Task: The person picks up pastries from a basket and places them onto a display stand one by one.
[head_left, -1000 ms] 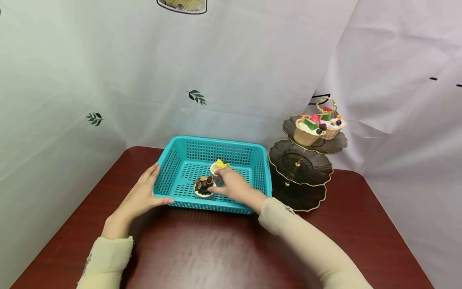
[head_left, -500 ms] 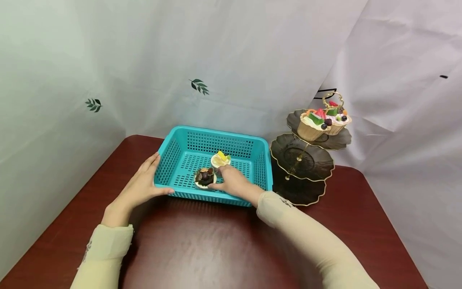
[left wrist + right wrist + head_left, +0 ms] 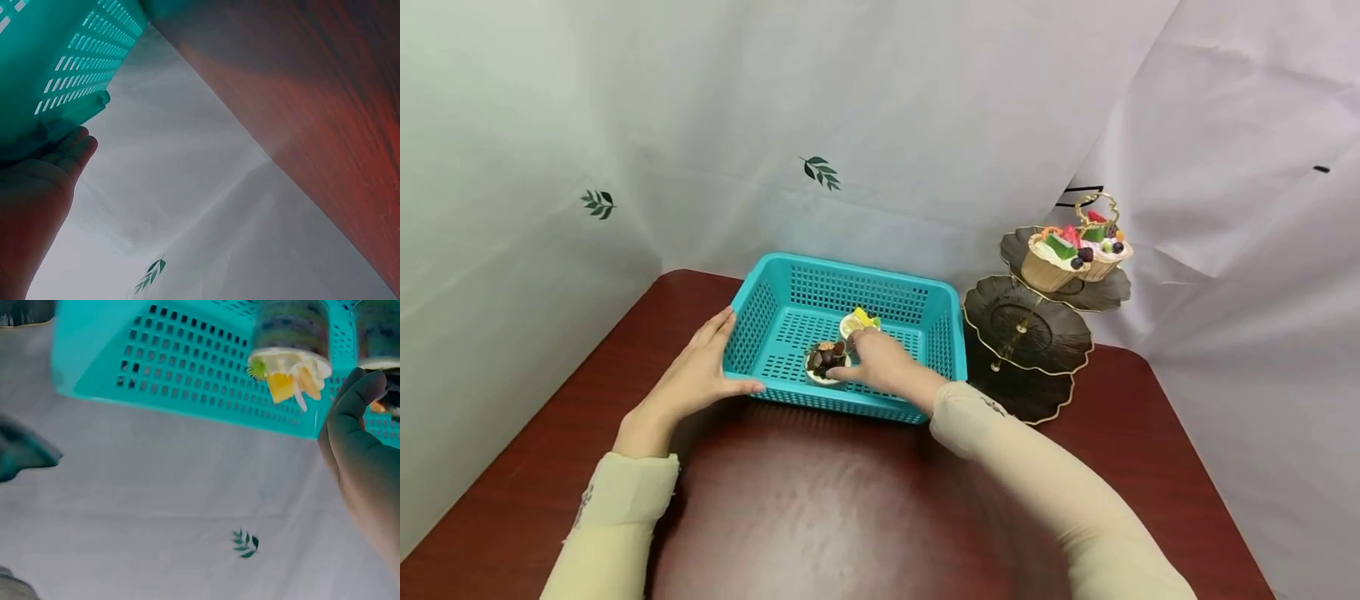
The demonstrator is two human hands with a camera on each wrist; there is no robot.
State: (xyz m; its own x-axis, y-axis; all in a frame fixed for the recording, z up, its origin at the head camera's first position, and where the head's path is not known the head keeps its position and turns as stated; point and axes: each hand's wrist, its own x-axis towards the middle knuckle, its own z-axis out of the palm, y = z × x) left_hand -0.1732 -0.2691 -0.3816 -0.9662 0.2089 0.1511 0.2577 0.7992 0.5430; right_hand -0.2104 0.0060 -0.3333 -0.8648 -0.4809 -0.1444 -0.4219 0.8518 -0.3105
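- A reddish-brown table [image 3: 805, 500] had rounded far corners.
- A pale, creased cloth [image 3: 925, 100] hung behind.
- Green leaf sprigs [image 3: 821, 172] dotted the cloth.
- A short black mark [image 3: 1322, 169] showed far right.

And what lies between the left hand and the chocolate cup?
The basket: its left wall, then a bare stretch of its floor, as the head view shows.

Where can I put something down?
The table is bare in front of the basket, between the sleeves. The stand's middle tier looks bare, and so does the basket floor left of the dark cup. It's crowded around the right hand, dark cup and yellow cup, and on the top tier, under two cakes.
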